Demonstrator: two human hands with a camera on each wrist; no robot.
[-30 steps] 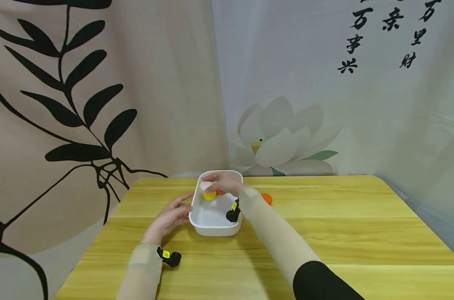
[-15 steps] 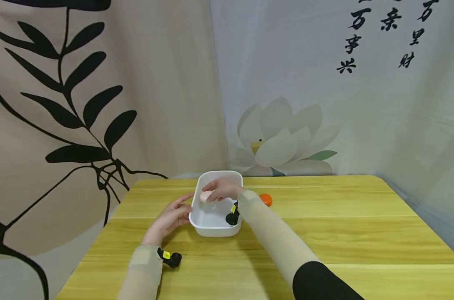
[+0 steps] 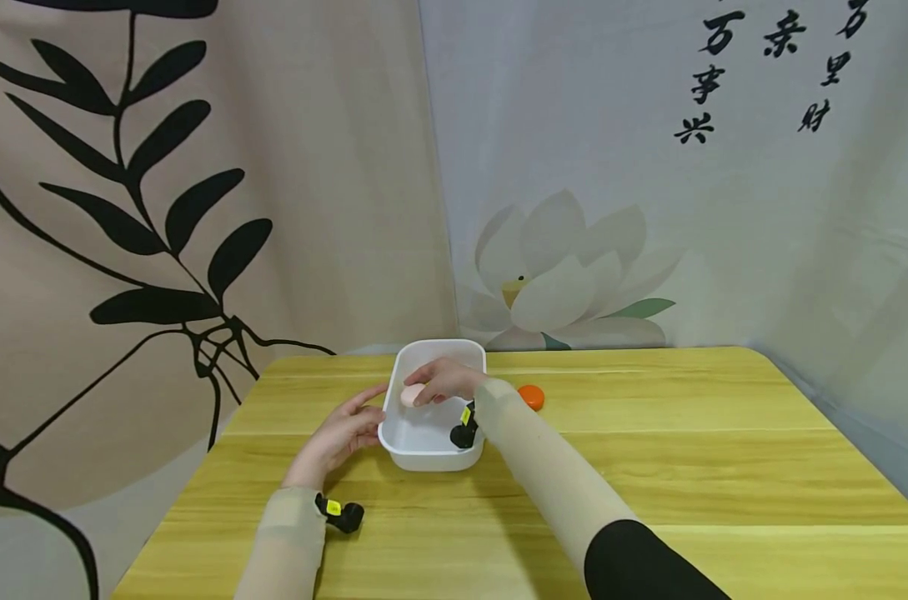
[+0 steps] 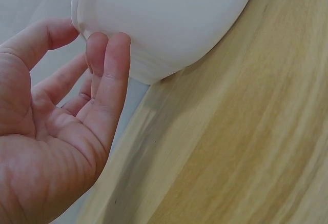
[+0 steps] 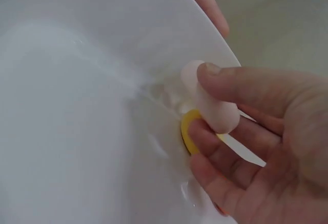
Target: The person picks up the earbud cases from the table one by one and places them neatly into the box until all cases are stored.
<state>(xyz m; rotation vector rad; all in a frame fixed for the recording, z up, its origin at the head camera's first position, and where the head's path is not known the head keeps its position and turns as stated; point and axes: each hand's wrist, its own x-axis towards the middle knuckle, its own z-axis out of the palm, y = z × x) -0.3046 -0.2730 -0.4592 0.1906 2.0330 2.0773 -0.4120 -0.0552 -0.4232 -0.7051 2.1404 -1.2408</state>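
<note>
A white rectangular tub [image 3: 431, 450] stands on the table. My right hand [image 3: 448, 379] reaches inside it, pinching a pale pink rounded piece [image 5: 218, 114] between thumb and fingers. Just under that piece in the right wrist view, a yellow rounded piece [image 5: 189, 131] lies by the tub wall, partly covered by the fingers. A sliver of something red [image 5: 220, 209] shows below the hand; most of it is hidden. My left hand [image 3: 341, 437] is at the tub's left side, with fingertips touching its outer wall and rim in the left wrist view.
An orange disc [image 3: 532, 397] lies on the wooden table [image 3: 686, 467], right of the tub and close to the right forearm. Behind the table's far edge hangs a printed curtain [image 3: 574, 167].
My right hand has moved slightly down inside the tub with the pale pink piece. The yellow and orange pieces there are now hidden in the head view. My left hand stays in place.
</note>
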